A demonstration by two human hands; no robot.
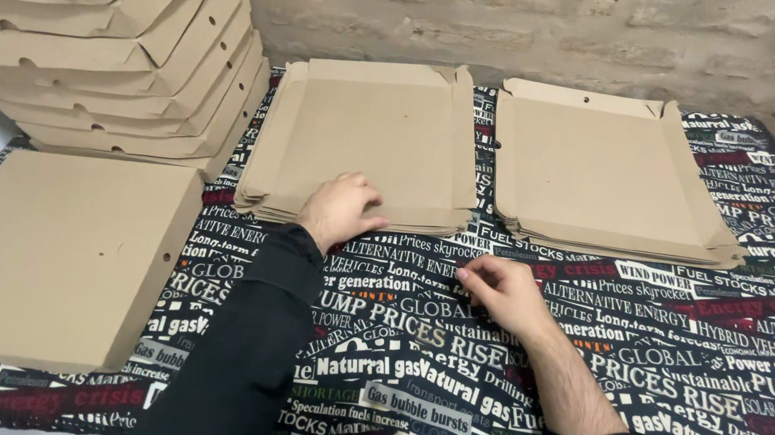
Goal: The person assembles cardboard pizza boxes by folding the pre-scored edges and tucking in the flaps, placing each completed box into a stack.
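My left hand (340,207) rests palm down on the near edge of a stack of flat, unfolded brown cardboard box blanks (368,139) in the middle of the table. My right hand (499,289) hovers low over the printed tablecloth (651,356), fingers loosely curled with nothing in them, just in front of the gap between the two stacks. A second stack of flat cardboard blanks (606,173) lies to the right, untouched.
A closed, assembled cardboard box (39,254) lies at the near left. Behind it a tall leaning pile of assembled boxes (91,24) fills the far left corner. A pale brick wall (556,24) runs along the table's far side.
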